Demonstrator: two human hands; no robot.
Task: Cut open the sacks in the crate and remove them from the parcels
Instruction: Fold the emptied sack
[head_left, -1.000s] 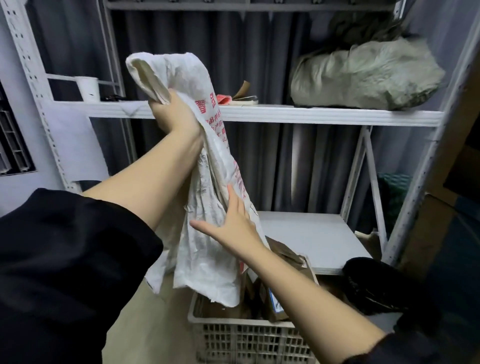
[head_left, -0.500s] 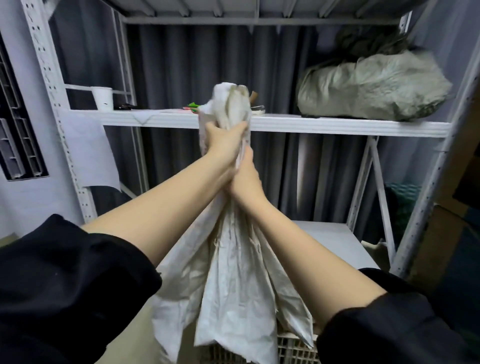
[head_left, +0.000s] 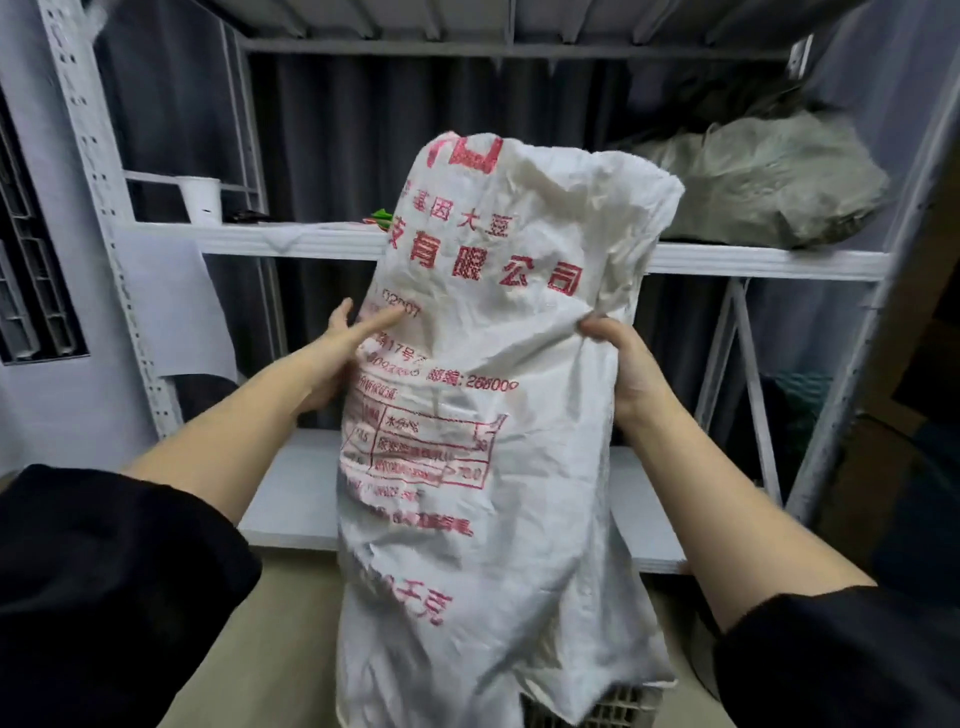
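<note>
Between the two hands hangs one white sack (head_left: 483, 415), printed in red and held up in front of the shelf (head_left: 753, 262). Its long axis runs up and down, and its lower end reaches the crate (head_left: 613, 712), of which only one corner shows. The left hand (head_left: 332, 358) lies against the left edge with one finger stretched flat on the cloth; its other fingers are hidden, so I cannot tell its grip. The right hand (head_left: 623, 364) has its fingers clenched on the right edge. No parcels are visible. Both hands are equally near the sack.
</note>
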